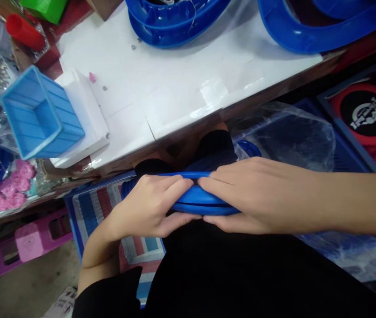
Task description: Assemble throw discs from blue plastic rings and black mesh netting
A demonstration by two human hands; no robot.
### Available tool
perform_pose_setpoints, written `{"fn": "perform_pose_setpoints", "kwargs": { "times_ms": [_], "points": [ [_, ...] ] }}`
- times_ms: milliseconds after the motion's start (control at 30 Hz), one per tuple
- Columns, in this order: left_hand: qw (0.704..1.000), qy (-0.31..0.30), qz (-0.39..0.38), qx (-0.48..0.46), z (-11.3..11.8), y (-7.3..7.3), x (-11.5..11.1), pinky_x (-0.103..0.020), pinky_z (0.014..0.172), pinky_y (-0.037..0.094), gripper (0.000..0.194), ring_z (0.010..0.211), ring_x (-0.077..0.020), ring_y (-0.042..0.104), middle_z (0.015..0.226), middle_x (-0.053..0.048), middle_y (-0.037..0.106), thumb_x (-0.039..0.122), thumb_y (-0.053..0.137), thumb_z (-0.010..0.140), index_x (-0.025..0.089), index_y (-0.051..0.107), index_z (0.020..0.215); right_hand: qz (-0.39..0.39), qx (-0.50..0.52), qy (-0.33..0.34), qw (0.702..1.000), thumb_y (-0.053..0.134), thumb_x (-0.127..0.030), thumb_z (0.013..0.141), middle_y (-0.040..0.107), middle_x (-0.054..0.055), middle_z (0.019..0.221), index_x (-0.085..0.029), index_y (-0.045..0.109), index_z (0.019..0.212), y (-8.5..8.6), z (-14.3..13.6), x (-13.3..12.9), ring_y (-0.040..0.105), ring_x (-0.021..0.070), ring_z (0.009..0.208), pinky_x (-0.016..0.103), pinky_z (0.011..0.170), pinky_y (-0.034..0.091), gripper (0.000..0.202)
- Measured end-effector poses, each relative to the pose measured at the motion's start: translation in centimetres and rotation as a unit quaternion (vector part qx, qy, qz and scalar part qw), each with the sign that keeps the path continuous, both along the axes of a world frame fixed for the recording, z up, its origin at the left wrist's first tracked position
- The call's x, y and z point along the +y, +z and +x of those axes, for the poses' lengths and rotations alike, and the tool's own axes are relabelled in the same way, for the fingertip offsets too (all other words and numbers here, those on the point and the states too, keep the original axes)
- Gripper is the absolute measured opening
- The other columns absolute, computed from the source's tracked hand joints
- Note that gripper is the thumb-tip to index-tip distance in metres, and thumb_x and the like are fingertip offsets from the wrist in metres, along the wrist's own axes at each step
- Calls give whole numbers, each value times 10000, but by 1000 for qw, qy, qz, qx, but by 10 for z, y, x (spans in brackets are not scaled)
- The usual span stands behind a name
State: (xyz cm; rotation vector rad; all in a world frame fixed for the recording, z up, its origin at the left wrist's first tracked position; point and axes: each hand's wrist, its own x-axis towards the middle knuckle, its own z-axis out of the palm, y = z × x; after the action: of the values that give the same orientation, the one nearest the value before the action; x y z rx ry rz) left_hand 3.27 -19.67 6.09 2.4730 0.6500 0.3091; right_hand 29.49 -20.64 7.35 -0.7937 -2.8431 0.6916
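A round blue plastic piece (pixel 204 197) is held edge-up in front of my body, just short of the table. It looks like two shells meeting, with a dark seam along its lower rim. My left hand (pixel 156 201) wraps its left end, thumb below and fingers over the top. From the right, my right hand (pixel 241 194) grips the other end in the same way. The fingertips of both hands nearly meet at the middle of the rim. Much of the piece is hidden behind my hands.
Blue plastic rings (pixel 174 37) lie on the white tabletop (pixel 174 84). At left, a light-blue bin (pixel 55 115) stands tilted on a white box, near pink pieces (pixel 12 183). A crate at right holds a red disc with a black centre (pixel 366 115). Below left stands a pink stool (pixel 32 240).
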Motion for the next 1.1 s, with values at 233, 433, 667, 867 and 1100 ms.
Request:
{"fn": "perform_pose_setpoints", "kwargs": {
  "times_ms": [233,433,667,867,1100],
  "points": [
    [999,-16,0,49,-11,16,16,-301,577,453,384,689,-180,697,863,-27,724,546,503,1092,178,590,1163,128,26,-12,991,560,-194,1042,710,92,920,-129,658,1091,6,-15,-6,632,222,766,318,614,416,127],
    [998,1,35,56,-8,7,16,-336,631,506,299,755,-227,730,872,-51,734,456,508,1086,173,603,1093,215,-4,-11,976,510,-82,1001,724,122,941,-65,675,1157,-5,-19,-10,626,237,788,337,606,429,228],
    [1000,11,-13,17,-13,2,11,-297,588,463,288,692,-187,690,859,-33,719,469,531,1089,189,594,1120,3,11,-13,1000,639,-292,1021,736,92,964,-145,689,1167,1,-15,11,656,215,813,291,608,413,213],
    [997,18,-69,-23,-23,2,9,-275,598,452,386,699,-172,679,884,-35,725,531,610,1062,173,594,1206,-261,36,-56,963,694,-423,1005,787,55,1086,-222,727,1242,12,-17,28,734,216,883,323,728,538,313],
    [999,34,-36,-10,-25,2,4,-324,708,541,353,821,-229,723,946,-72,737,495,563,1066,188,584,1240,-199,81,-80,973,692,-341,1003,791,78,1111,-236,750,1223,8,-17,10,706,245,963,359,784,544,251]
  ]
}}
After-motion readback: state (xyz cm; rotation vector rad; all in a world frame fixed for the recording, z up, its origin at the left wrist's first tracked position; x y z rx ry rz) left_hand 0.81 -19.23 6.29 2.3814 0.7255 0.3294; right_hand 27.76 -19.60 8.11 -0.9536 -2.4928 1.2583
